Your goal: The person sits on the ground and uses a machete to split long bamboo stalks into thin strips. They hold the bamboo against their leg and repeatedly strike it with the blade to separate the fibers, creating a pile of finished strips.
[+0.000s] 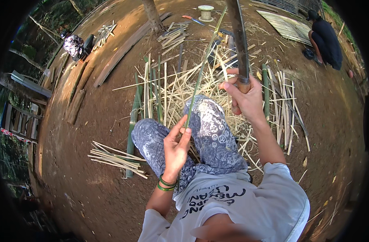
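My left hand [176,150] pinches the near end of a long, thin green bamboo strip [199,80] between thumb and fingers, above my knees. The strip slants up and away toward the top of the view. My right hand [249,99] is closed around the wooden handle of a machete [239,40], whose dark blade points away from me. A pale, curved bamboo sliver [222,64] reaches down to the thumb and forefinger of that hand; I cannot tell if they grip it. The blade and the green strip are apart where both show.
Bamboo shavings [178,90] are heaped beyond my knees. Cut strips lie in a left bundle [116,158] and a right pile [287,109]. A green bamboo pole [135,115] lies by my left knee. Two people crouch farther off, at left [75,46] and right [327,42].
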`<action>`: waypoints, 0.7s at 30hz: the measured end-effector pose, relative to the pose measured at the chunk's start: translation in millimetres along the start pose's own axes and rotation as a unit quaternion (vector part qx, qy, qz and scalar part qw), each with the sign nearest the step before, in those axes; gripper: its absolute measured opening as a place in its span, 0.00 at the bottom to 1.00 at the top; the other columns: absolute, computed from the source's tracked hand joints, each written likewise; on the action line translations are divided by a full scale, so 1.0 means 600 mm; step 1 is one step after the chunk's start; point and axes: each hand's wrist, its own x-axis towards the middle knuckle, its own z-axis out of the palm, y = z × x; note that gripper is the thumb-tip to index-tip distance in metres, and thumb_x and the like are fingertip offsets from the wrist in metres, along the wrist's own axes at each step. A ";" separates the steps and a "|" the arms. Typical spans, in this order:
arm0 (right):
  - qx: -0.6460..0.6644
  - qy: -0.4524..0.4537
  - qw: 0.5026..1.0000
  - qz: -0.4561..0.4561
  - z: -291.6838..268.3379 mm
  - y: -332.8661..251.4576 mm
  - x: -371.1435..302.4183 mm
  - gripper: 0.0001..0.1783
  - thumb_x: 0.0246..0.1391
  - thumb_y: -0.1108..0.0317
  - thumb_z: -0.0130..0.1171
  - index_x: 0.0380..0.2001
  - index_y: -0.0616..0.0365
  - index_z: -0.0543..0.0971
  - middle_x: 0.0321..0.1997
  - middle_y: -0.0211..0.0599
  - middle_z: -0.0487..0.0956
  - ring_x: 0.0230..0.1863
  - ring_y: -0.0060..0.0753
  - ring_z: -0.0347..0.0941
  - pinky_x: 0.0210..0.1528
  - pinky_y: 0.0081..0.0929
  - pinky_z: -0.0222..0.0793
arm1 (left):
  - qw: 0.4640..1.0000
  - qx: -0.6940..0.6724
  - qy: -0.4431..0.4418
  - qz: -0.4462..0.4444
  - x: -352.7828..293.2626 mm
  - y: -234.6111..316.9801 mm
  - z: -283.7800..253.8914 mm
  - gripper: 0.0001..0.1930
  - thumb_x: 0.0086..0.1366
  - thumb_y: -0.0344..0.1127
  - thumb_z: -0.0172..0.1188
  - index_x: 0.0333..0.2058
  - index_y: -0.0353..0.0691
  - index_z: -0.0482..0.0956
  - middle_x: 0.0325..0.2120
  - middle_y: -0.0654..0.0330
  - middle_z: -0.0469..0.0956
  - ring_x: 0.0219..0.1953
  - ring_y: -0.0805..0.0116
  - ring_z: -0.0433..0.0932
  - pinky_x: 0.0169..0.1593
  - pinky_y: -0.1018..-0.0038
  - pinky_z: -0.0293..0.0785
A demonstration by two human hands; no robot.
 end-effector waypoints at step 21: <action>-0.410 -0.201 0.875 -0.160 -0.034 0.171 -0.093 0.30 0.57 0.52 0.64 0.59 0.55 0.75 0.13 0.39 0.72 0.16 0.45 0.71 0.23 0.40 0.64 | 0.881 -0.382 -0.163 -0.226 0.065 -0.077 0.004 0.11 0.74 0.33 0.46 0.51 0.38 0.69 0.27 0.63 0.70 0.17 0.82 0.61 0.20 0.84 0.57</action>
